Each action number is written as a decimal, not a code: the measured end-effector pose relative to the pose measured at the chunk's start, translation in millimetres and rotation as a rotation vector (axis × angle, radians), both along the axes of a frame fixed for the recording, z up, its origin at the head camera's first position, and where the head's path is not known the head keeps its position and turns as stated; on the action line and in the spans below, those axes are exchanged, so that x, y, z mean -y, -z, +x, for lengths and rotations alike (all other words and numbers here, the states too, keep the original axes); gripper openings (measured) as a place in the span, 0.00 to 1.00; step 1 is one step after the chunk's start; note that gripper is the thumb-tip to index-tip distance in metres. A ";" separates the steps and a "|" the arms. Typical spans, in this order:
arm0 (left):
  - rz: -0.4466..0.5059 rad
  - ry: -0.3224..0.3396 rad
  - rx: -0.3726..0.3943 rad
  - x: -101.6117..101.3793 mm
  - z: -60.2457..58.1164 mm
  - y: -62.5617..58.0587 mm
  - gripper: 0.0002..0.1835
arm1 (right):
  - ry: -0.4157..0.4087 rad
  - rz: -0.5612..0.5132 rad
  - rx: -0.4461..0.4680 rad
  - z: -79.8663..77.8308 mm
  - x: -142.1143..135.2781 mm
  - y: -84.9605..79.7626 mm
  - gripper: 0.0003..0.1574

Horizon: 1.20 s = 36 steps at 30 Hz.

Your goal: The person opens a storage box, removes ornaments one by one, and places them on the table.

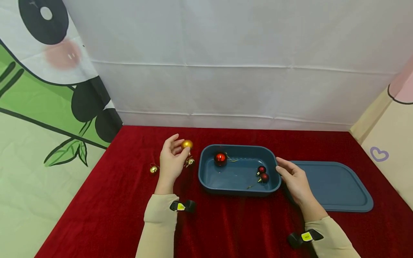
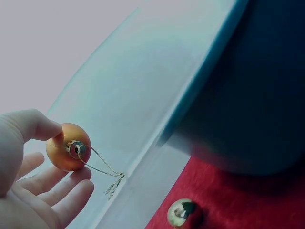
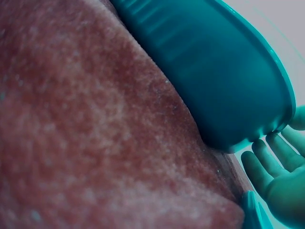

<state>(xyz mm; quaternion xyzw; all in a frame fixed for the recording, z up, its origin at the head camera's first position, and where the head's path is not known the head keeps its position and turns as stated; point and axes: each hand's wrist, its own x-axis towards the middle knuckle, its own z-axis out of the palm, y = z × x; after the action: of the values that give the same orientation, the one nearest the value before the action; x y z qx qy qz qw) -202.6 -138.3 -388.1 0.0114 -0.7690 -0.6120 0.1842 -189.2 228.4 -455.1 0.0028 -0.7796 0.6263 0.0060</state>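
Note:
A matte gold Christmas ball with a gold string loop is pinched between the thumb and fingers of my left hand, raised left of a blue plastic box. The left wrist view shows the ball's cap and dangling string. My right hand holds the box's right end, thumb at the rim and fingertips against the outer wall. Inside the box lie a larger shiny red ball and two small dark red balls.
Small shiny gold balls lie on the red cloth around the left hand, one of them between that hand and the box. A flat blue lid rests right of the box. A white sheet hangs behind.

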 end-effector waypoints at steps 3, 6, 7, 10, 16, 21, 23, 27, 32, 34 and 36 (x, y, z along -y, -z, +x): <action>0.017 -0.023 -0.005 6.4 0.4 -1.1 0.29 | 0.000 -0.001 -0.004 -0.3 -0.1 0.5 0.34; 0.040 -0.049 -0.007 11.9 1.1 -2.7 0.29 | 0.002 -0.003 -0.006 -0.4 0.0 0.8 0.34; 0.047 -0.056 -0.005 13.6 1.4 -3.4 0.29 | 0.002 -0.004 -0.007 -0.1 0.1 0.4 0.34; 0.058 -0.074 0.002 17.4 2.6 -5.2 0.29 | 0.005 -0.010 -0.010 0.8 0.5 -1.0 0.34; 0.069 -0.098 0.004 23.5 2.4 -3.8 0.30 | 0.001 -0.018 -0.012 3.2 1.3 -4.2 0.34; 0.070 -0.106 0.025 29.1 2.1 -2.1 0.30 | 0.002 -0.013 -0.011 5.1 1.9 -6.5 0.34; 0.067 -0.118 0.033 32.6 2.3 -1.4 0.31 | 0.003 -0.010 -0.011 4.9 1.9 -6.4 0.34; 0.079 -0.162 0.049 42.8 3.9 -0.3 0.31 | 0.006 -0.005 -0.007 4.7 1.8 -6.1 0.34; 0.092 -0.218 0.077 55.8 6.0 1.4 0.31 | 0.006 -0.008 0.000 4.7 1.6 -5.8 0.34; 0.089 -0.235 0.082 60.5 6.5 2.9 0.30 | 0.006 -0.008 0.000 4.7 1.6 -5.8 0.34; 0.081 -0.251 0.089 64.7 7.2 4.7 0.30 | 0.005 -0.009 0.000 4.6 1.8 -6.0 0.34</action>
<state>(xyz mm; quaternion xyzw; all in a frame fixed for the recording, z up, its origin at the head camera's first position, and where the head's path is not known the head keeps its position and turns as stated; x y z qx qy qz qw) -195.3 -202.9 -392.8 0.1421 -0.7434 -0.6138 0.2245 -184.5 226.5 -449.2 0.0010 -0.7767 0.6298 0.0077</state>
